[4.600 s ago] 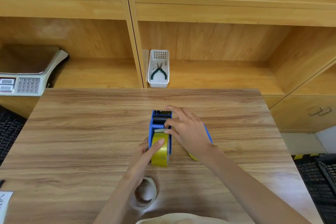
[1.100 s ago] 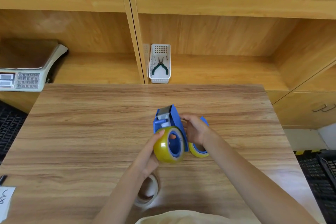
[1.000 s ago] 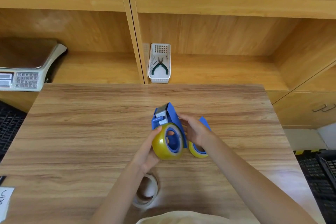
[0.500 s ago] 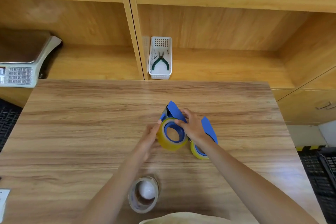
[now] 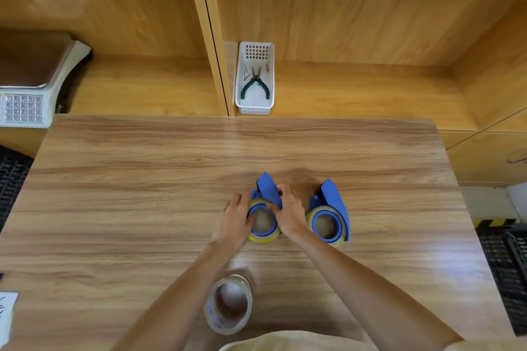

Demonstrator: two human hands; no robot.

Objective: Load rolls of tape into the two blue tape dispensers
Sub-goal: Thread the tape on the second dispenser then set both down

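A wood-grain desk (image 5: pixel 142 208) fronts open wooden shelving. Nearest me, behind both hands, a spare clear tape roll (image 5: pixel 229 304) stands apart. My left hand (image 5: pixel 234 222) cups the yellow tape roll (image 5: pixel 263 221) seated in the left blue dispenser (image 5: pixel 268 194); my right hand (image 5: pixel 289 215) pinches its blue plate. I judge it light, rigid plastic, the tape slick, best held by the side plate. Just right of my right hand lies the loaded second dispenser (image 5: pixel 330 208), close enough to bump. Far beyond: a white basket (image 5: pixel 242 88) holding pliers (image 5: pixel 255 83), and a scale (image 5: pixel 31 88).

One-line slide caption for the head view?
Both hands set a loaded blue tape dispenser beside its loaded twin on the wooden table.
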